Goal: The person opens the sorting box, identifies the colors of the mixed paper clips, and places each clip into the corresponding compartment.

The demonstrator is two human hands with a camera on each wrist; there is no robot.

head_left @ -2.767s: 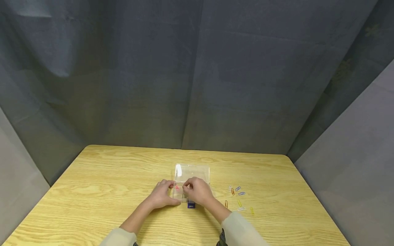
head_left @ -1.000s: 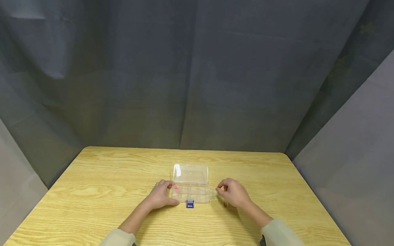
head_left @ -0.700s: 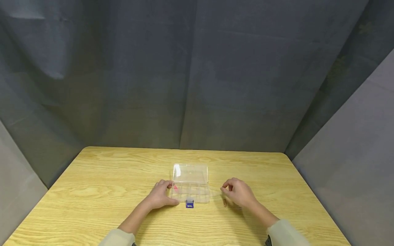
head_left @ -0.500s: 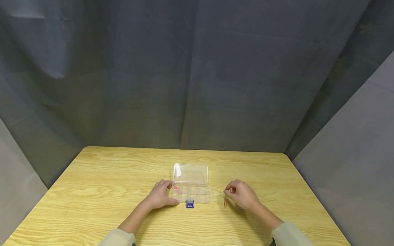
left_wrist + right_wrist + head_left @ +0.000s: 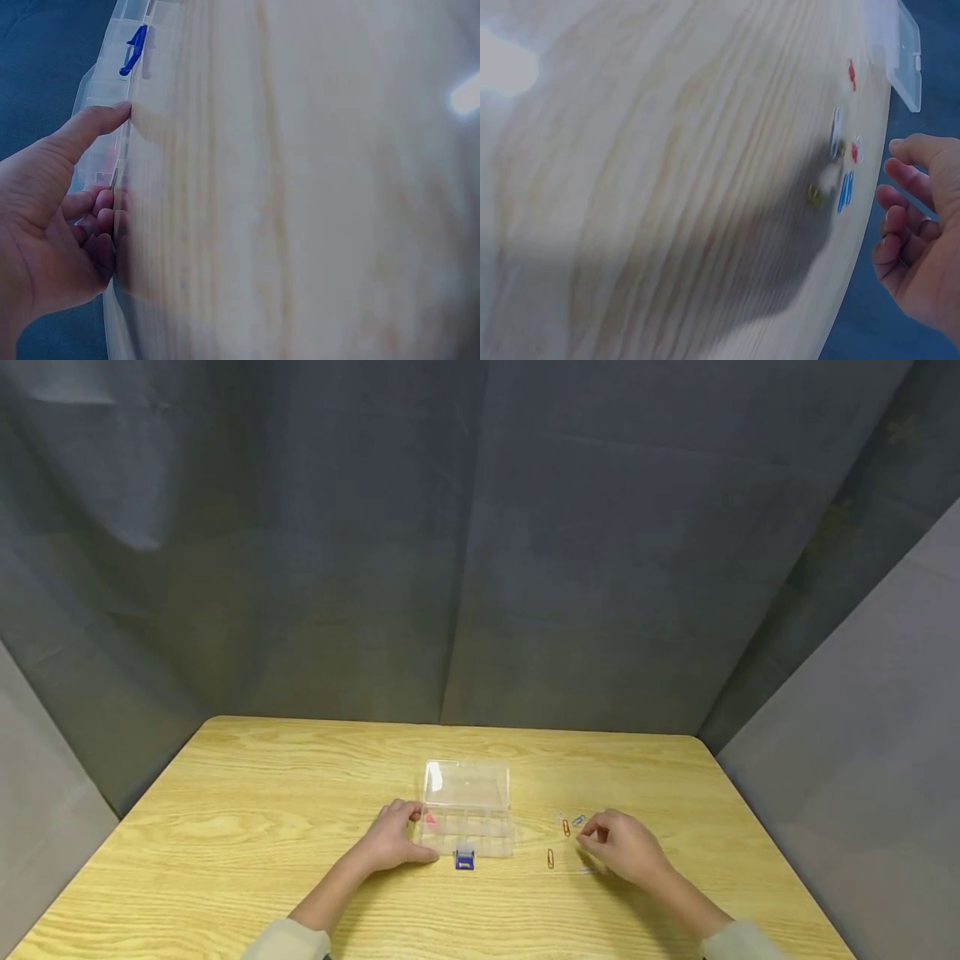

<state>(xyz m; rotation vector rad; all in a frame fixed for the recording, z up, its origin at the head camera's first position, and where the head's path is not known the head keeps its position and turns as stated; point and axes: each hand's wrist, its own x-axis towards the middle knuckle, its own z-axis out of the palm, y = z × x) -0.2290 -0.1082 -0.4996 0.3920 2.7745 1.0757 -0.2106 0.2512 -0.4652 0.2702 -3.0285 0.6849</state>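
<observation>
A clear plastic compartment box stands with its lid raised behind it and a blue latch at the front. My left hand grips its left end, thumb on the front corner and fingers curled at the side. Something small and pink-red lies in the back left compartment; its kind is unclear. My right hand hovers over loose paper clips, thumb and index apart in the right wrist view, holding nothing visible. Nearest are blue paper clips and a yellow paper clip.
Left of the right hand lie two orange-red paper clips, a white paper clip and a blue paper clip. The wooden table ends at a dark curtain, with pale panels on both sides.
My right hand has left the box and moved right, over the paper clips, uncovering several of them. The left hand stays at the box's left end.
</observation>
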